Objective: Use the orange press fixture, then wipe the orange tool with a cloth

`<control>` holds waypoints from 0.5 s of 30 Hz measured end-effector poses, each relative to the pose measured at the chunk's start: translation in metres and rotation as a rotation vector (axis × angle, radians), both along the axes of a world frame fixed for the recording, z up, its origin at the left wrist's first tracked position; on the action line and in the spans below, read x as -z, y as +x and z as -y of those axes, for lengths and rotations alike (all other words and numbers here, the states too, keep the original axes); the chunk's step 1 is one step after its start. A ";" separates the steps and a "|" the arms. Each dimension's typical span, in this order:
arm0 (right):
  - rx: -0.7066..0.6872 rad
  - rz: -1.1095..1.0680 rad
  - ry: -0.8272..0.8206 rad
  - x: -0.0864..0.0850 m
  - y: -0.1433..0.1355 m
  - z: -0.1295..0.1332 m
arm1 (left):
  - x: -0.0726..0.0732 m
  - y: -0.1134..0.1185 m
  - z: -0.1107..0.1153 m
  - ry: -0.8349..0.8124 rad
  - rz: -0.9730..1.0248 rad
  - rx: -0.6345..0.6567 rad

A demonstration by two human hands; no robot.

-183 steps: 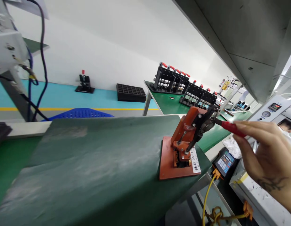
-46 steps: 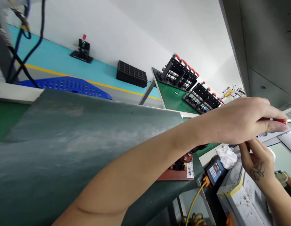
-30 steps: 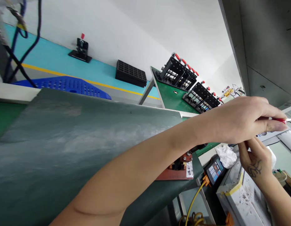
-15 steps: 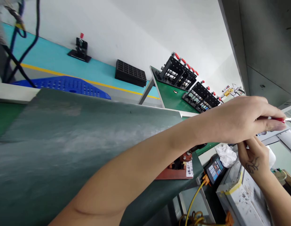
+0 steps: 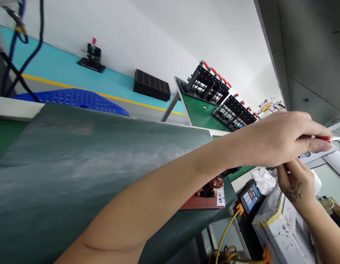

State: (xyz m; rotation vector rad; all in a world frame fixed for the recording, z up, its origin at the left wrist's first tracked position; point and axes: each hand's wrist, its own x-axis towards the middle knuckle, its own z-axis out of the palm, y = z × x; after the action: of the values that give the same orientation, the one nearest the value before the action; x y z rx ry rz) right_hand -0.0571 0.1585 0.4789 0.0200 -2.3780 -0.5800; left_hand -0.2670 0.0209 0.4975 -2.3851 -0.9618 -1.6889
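Since six seconds ago: left forearm now stretched across the view, covering most of the orange-brown clamp fixture on its flat base plate point(image 5: 211, 192), earlier fully visible with only the right hand at its lever. Left hand point(image 5: 282, 141) closed around the red-sleeved metal lever handle point(image 5: 322, 139), out beyond the counter's right end. Right hand point(image 5: 295, 183), tattooed on its back, just below, fingers curled together near the handle; grip on anything impossible to tell. Fixture at the right end of the dark green mat-covered counter point(image 5: 90, 161). Step in hand, as judged: working the lever. Next move likely calls for a steady pull with the base kept from sliding. White label with dark handwriting point(image 5: 220, 195) on the base plate, unreadable. Black handheld keypad controller with coloured screen point(image 5: 249, 198) below the counter's edge, its text too small.
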 end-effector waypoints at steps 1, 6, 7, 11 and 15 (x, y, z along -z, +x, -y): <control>0.000 0.001 0.003 0.000 0.000 0.000 | 0.000 0.000 0.000 0.002 0.000 0.007; 0.015 0.000 0.011 0.002 0.000 -0.004 | -0.001 0.001 0.000 -0.016 -0.017 -0.007; 0.016 -0.002 0.012 0.002 0.000 -0.004 | -0.001 0.001 0.000 -0.017 -0.022 -0.009; 0.002 0.000 0.019 0.001 -0.001 -0.004 | -0.002 0.000 0.000 -0.012 -0.025 -0.009; -0.005 -0.002 0.023 0.001 -0.001 -0.004 | -0.002 0.000 0.000 -0.027 -0.026 -0.010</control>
State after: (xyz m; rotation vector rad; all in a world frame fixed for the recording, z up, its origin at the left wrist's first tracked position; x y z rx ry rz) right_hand -0.0583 0.1620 0.4778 0.0356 -2.3689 -0.6048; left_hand -0.2673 0.0207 0.4992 -2.4089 -0.9966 -1.6482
